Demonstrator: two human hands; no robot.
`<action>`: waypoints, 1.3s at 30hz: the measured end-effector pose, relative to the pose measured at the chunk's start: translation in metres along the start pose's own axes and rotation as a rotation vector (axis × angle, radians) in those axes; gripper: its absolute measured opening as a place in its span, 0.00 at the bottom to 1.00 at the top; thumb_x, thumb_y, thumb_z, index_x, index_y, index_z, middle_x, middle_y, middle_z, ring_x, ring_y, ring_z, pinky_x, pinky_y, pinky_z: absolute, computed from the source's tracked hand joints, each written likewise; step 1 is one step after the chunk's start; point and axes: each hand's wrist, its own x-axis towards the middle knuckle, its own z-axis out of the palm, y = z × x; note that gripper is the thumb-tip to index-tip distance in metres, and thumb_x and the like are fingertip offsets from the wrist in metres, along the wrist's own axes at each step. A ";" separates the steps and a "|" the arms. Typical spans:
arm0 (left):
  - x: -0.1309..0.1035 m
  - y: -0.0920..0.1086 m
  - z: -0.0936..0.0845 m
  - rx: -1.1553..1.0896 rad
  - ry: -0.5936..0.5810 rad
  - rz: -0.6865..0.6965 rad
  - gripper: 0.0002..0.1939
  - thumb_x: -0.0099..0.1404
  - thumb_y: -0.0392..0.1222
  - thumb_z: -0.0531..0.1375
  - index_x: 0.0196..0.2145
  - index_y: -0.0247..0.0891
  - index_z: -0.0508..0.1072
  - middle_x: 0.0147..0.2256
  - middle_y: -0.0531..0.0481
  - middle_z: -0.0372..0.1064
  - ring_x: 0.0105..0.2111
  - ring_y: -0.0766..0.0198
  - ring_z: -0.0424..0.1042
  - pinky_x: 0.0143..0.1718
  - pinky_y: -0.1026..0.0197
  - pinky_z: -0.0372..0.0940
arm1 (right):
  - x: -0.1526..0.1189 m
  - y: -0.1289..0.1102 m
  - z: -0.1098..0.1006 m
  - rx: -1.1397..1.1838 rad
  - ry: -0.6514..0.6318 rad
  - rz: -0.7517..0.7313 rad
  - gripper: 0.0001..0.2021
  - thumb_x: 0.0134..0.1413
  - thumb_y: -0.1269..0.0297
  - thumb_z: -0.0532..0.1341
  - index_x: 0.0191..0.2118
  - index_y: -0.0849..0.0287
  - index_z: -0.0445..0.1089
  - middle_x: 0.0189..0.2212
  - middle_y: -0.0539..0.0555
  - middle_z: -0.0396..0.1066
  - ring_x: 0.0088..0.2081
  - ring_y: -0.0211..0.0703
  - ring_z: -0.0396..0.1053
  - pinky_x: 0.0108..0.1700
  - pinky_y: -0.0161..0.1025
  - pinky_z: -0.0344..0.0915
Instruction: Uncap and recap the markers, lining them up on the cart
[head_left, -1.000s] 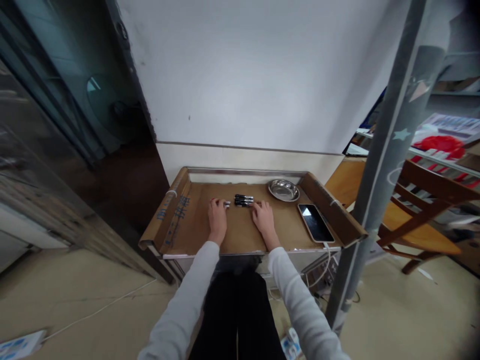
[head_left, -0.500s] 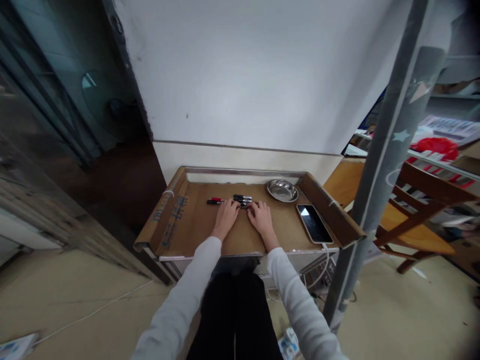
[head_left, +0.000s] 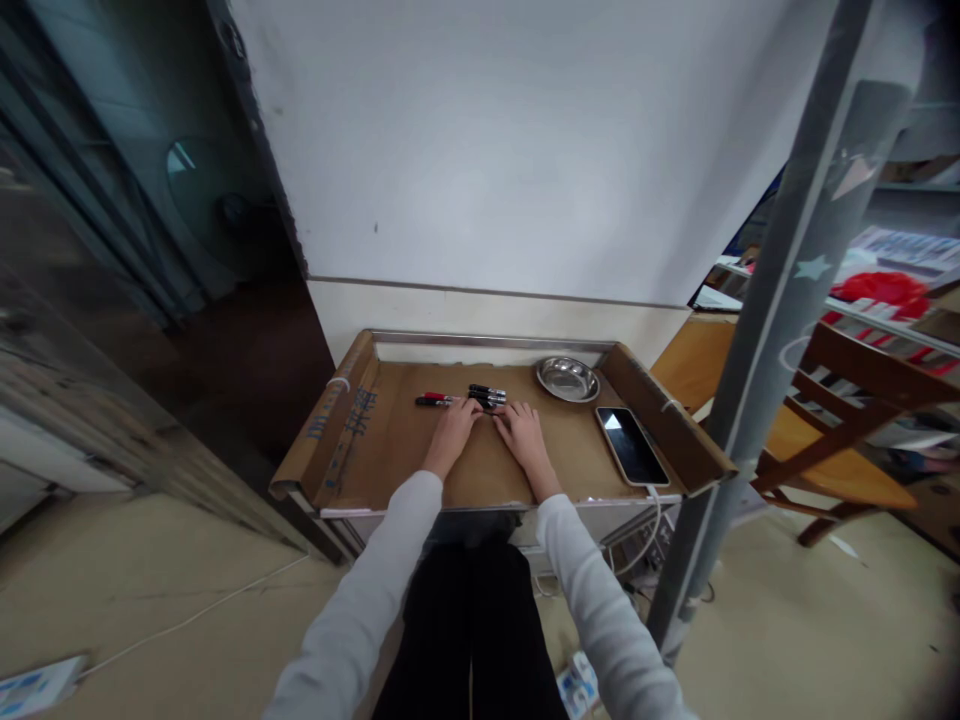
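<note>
My left hand (head_left: 451,436) and my right hand (head_left: 523,440) rest over the cardboard-covered table, fingertips close to each other. Between them both hands pinch a dark marker pen (head_left: 489,411), mostly hidden by the fingers. Just beyond the fingertips lie several black marker pens with pale bands (head_left: 487,390), side by side. To the left, a red marker pen (head_left: 437,396) and a black marker pen (head_left: 430,402) lie together, their right ends near my left hand's fingers.
A shallow metal bowl (head_left: 568,380) stands at the back right of the table. In front of it lies a phone (head_left: 632,446) with a white cable (head_left: 654,515). Folded cardboard walls (head_left: 324,430) edge the sides. A grey metal post (head_left: 765,300) and wooden chair (head_left: 832,440) are on the right.
The head view has shifted slightly. Both hands stay around the same place, with small finger movements at the marker pen; a bit more of the pens beyond them shows.
</note>
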 end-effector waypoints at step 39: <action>-0.004 0.013 0.000 0.204 -0.065 0.171 0.12 0.66 0.46 0.50 0.40 0.40 0.70 0.40 0.47 0.68 0.44 0.58 0.63 0.49 0.53 0.56 | -0.011 0.000 -0.009 -0.106 0.152 0.310 0.12 0.61 0.66 0.48 0.37 0.59 0.69 0.31 0.57 0.72 0.35 0.46 0.62 0.39 0.40 0.50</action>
